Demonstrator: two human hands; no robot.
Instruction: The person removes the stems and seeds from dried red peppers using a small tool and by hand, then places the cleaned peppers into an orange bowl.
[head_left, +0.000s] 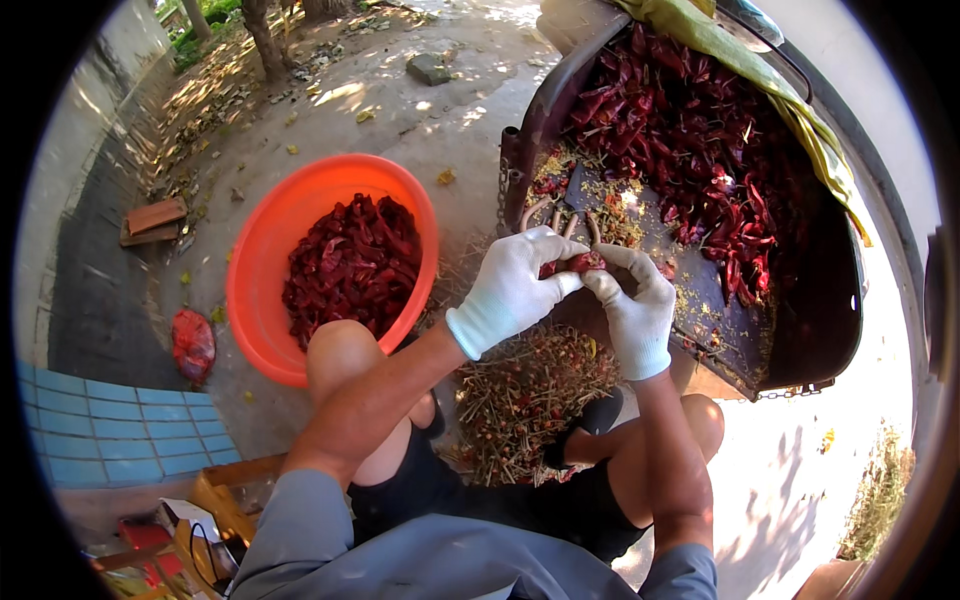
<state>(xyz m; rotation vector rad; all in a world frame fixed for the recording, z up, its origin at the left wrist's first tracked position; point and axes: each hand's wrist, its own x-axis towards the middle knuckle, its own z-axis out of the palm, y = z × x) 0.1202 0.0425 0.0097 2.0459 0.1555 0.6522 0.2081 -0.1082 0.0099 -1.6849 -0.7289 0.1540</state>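
Both my hands wear white knit gloves and meet in front of me over the edge of a metal cart bed (697, 281). A dried red chili pepper (587, 262) is pinched between my fingertips. My left hand (521, 277) grips its left end, and my right hand (636, 296) has thumb and forefinger on its right end. Part of the pepper is hidden by the left fingers. Just beyond my hands, scissors (575, 187) with tan loop handles lie on the bed among yellow seeds. A large heap of dried red chilies (675, 112) fills the bed's far part.
An orange plastic tub (259, 277) holding red chili pieces (356, 262) stands left of my knee. Stems and scraps (525, 397) are piled between my feet. A chain (503, 195) hangs on the cart's side. Farther left are bricks (155, 217) and a red plastic bag (193, 345).
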